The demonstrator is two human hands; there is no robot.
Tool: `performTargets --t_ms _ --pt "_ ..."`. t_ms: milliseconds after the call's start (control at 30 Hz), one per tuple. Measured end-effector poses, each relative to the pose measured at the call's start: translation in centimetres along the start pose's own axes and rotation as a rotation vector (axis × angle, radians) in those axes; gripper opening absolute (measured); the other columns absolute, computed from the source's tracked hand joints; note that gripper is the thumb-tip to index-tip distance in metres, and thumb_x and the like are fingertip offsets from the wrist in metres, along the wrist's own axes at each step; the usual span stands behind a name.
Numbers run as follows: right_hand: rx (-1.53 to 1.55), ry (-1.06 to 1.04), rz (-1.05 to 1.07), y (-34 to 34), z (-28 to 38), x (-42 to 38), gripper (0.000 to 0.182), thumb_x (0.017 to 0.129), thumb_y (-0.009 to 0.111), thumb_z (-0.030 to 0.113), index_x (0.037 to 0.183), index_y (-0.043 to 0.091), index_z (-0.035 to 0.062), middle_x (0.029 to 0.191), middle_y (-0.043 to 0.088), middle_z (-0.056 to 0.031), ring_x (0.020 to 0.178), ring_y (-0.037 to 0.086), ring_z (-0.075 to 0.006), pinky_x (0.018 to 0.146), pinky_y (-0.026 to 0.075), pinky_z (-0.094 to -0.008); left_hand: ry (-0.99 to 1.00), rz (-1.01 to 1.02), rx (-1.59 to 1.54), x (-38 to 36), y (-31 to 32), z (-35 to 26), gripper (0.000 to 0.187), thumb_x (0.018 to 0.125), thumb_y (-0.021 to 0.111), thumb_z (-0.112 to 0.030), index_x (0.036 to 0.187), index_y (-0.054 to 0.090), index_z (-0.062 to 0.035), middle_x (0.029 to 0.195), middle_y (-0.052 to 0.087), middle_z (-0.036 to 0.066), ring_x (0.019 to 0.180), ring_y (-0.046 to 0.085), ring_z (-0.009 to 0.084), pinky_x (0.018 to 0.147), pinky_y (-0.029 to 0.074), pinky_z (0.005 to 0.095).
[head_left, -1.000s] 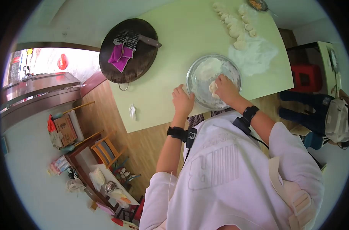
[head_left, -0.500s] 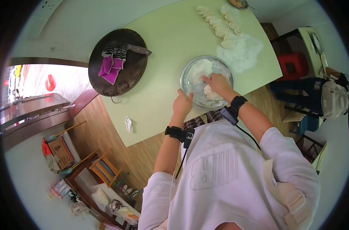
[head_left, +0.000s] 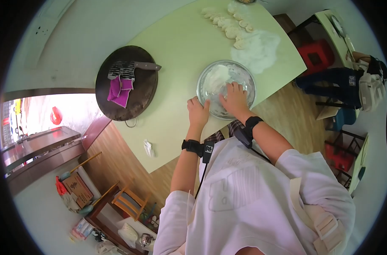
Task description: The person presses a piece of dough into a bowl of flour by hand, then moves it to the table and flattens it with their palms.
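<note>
A round metal bowl (head_left: 250, 75) sits on the pale green table, with loose white flour (head_left: 218, 76) on its left far side. My left hand (head_left: 198, 114) grips the bowl's near left rim, thumb and fingers on it. Inside the bowl is my right hand (head_left: 236, 100), palm down and fingers curled over. It covers the spot where the lump of dough lay, so the dough is hidden beneath it.
A dark round chopping board (head_left: 143, 95) at left bears a cleaver (head_left: 146, 66) and a purple cloth (head_left: 120, 91). Several dumplings (head_left: 232, 32) stand in rows at the back, beside spilled flour (head_left: 261, 51). A crumpled white piece (head_left: 149, 148) lies near the table's left edge.
My right hand has turned from holding the dough's side to pressing palm down over it. My left hand stays at the rim. The view has shifted slightly.
</note>
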State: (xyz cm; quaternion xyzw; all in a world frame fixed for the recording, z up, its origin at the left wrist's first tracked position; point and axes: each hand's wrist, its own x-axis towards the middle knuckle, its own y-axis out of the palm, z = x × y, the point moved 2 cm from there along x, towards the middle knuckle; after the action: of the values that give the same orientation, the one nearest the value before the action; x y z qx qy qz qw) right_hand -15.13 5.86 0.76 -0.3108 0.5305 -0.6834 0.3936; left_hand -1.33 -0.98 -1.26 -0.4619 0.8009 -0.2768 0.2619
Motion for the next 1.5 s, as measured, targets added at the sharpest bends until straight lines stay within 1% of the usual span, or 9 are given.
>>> performTargets --t_ms 33,100,333,433,500,633,767,1000,1500 --pt "0.029 0.005 -0.037 -0.1 -0.1 -0.3 0.043 0.071 0.054 0.034 0.099 0.047 0.0024 0.103 0.044 -0.0121 0.096 0.041 -0.0285 0.071 0.036 -0.0448 0.008 0.003 0.001 0.2 0.1 -0.1 0.045 0.077 0.054 -0.03 0.104 0.042 0.0035 0.101 0.042 0.024 0.096 0.042 0.0362 0.082 0.036 0.0397" --pt "0.02 0.016 -0.027 0.1 -0.2 -0.5 0.043 0.071 0.054 0.034 0.1 0.047 0.0024 0.102 0.045 -0.0118 0.096 0.041 -0.0283 0.071 0.034 -0.0444 -0.009 0.016 -0.029 0.6 0.2 -0.1 0.046 0.074 0.058 -0.024 0.108 0.041 0.0031 0.108 0.037 0.024 0.103 0.034 0.0378 0.086 0.031 0.0412" --pt "0.036 0.05 -0.131 0.8 -0.9 0.5 0.041 0.072 0.052 0.034 0.1 0.047 0.0047 0.102 0.046 -0.0101 0.096 0.042 -0.0265 0.073 0.031 -0.0446 0.151 -0.029 0.127 2.1 -0.4 -0.2 0.045 0.07 0.06 -0.015 0.106 0.04 0.0025 0.109 0.034 0.023 0.102 0.032 0.0382 0.085 0.031 0.0446" --pt "0.048 0.127 -0.09 1.3 -1.2 1.3 0.039 0.072 0.051 0.034 0.099 0.048 0.0057 0.102 0.046 -0.0094 0.096 0.042 -0.0264 0.074 0.03 -0.0446 0.186 -0.083 0.117 3.0 -0.3 -0.6 0.043 0.071 0.058 -0.012 0.107 0.04 0.001 0.109 0.034 0.023 0.101 0.032 0.0374 0.085 0.03 0.0446" --pt "0.057 0.124 -0.089 1.5 -1.4 1.7 0.038 0.072 0.051 0.033 0.098 0.048 0.0059 0.101 0.047 -0.0094 0.095 0.042 -0.0264 0.074 0.03 -0.0445 0.269 -0.196 0.047 3.4 -0.2 -1.0 0.041 0.072 0.056 -0.011 0.107 0.039 0.0029 0.108 0.034 0.022 0.101 0.031 0.0368 0.085 0.028 0.0451" --pt "0.099 0.055 -0.151 1.4 -1.7 1.8 0.035 0.071 0.05 0.031 0.096 0.048 0.0061 0.099 0.047 -0.0095 0.093 0.042 -0.0265 0.074 0.029 -0.0439 0.252 -0.198 0.001 4.2 0.5 -1.8 0.043 0.073 0.055 -0.01 0.109 0.037 0.0023 0.11 0.033 0.022 0.102 0.03 0.0367 0.088 0.026 0.0451" --pt "0.133 0.062 -0.147 1.3 -1.9 2.2 0.034 0.07 0.05 0.029 0.095 0.049 0.0064 0.099 0.047 -0.0095 0.093 0.042 -0.0264 0.074 0.029 -0.0436 0.283 -0.173 0.089 4.6 1.3 -1.5 0.047 0.073 0.056 -0.013 0.111 0.035 0.0034 0.112 0.033 0.022 0.104 0.03 0.0363 0.088 0.025 0.0459" --pt "0.21 0.033 -0.044 1.5 -2.5 2.8 0.034 0.068 0.05 0.028 0.094 0.049 0.0065 0.1 0.047 -0.0101 0.095 0.041 -0.0271 0.076 0.028 -0.0454 0.351 -0.091 0.16 4.8 1.4 -1.8 0.052 0.072 0.057 -0.015 0.113 0.032 0.0048 0.113 0.035 0.021 0.105 0.03 0.0352 0.087 0.024 0.0461" --pt "0.31 -0.109 -0.048 1.6 -4.4 4.6 0.038 0.063 0.052 0.027 0.096 0.048 0.0072 0.104 0.043 -0.0132 0.101 0.038 -0.0304 0.078 0.027 -0.0447 0.292 -0.049 0.154 4.9 1.2 -2.3 0.052 0.072 0.056 -0.012 0.115 0.031 0.0035 0.113 0.033 0.021 0.104 0.03 0.036 0.088 0.023 0.0465"
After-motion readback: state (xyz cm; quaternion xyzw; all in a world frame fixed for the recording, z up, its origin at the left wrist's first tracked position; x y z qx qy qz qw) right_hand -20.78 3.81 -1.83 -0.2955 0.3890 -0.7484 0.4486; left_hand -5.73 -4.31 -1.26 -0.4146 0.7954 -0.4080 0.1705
